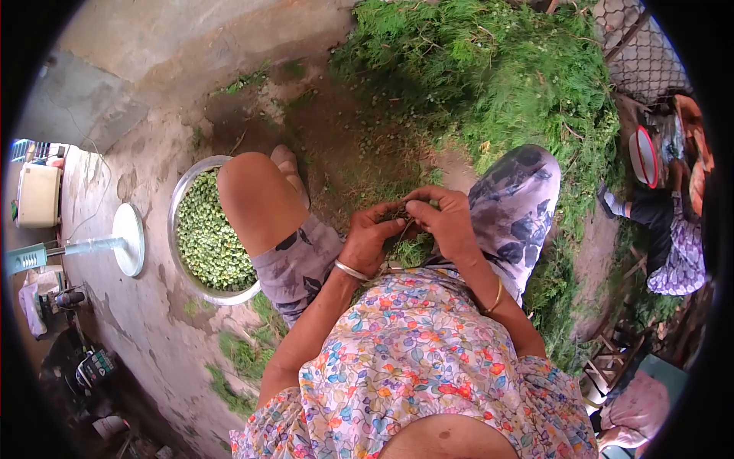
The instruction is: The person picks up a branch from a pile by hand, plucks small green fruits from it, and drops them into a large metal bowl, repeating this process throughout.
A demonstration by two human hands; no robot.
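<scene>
Feathery conifer sprig (414, 250) sits over the lap, between the left hand (368, 239) and the right hand (445, 222). Fingertips of both hands are pinched together about its thin stem; the exact contact is too small to make out. Risk noted: bits coming loose could fall into the lap or onto the ground, as no container stands under the hands. A sideways swing of the left knee (248, 203) could jar the metal basin (220, 297) just beside it and spill the contents. Basin is round, shiny and wide-rimmed, filled with small, knobbly, pale-green cones (210, 237). Far right, cut conifer branches (489, 69) form a soft, tangled heap. Concrete floor (145, 329) at left is rough and patchy.
</scene>
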